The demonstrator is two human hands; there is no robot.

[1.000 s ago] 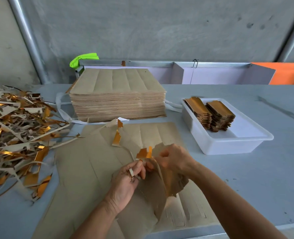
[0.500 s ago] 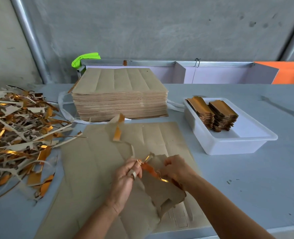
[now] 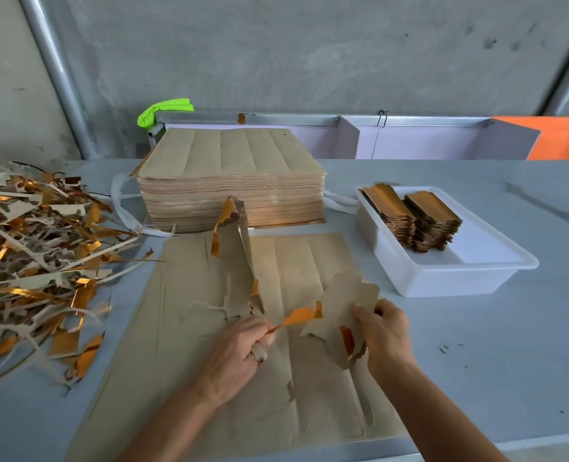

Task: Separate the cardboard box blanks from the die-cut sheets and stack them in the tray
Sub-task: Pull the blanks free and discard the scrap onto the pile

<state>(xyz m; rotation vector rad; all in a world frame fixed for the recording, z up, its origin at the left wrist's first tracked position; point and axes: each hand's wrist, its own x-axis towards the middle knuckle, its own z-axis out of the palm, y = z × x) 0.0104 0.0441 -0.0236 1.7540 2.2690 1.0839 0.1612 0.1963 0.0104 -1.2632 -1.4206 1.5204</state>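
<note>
The hands are pulling apart now: right hand [image 3: 384, 331] gripping the freed blank [image 3: 349, 305], left hand [image 3: 243, 345] pinching waste strip [image 3: 301, 316] (tray [image 3: 449, 278] next).

A grey bench [image 3: 476, 378] stands before a concrete wall [image 3: 309, 55] crossed by slanting metal pipes [image 3: 59, 78], with a bright green cloth [image 3: 163, 110] draped at the back left, a pale lilac partition [image 3: 409, 141] behind and an orange panel [image 3: 559, 138] at far right.
</note>
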